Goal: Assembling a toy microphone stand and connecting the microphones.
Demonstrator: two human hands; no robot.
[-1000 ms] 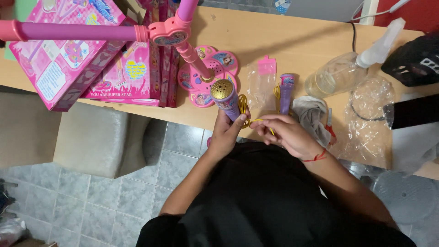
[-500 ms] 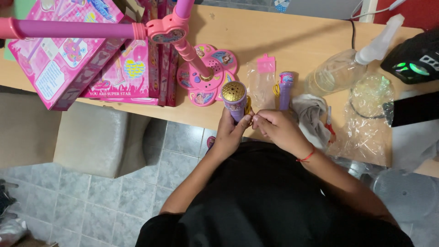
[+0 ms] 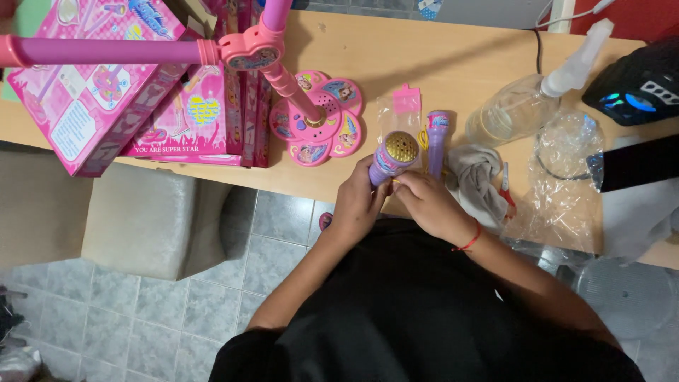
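Holding the toy microphone [image 3: 393,157] tight in my left hand [image 3: 356,201] while my right hand [image 3: 424,201] pinches its bottom, just beside the pink stand base [image 3: 318,120], I might drop it off the table [image 3: 438,64] edge.

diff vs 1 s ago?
The left hand keeps its grip on the toy microphone, now raised more upright with its gold head toward the camera. The right hand has closed in against its base. The pink stand and boxes are unmoved.
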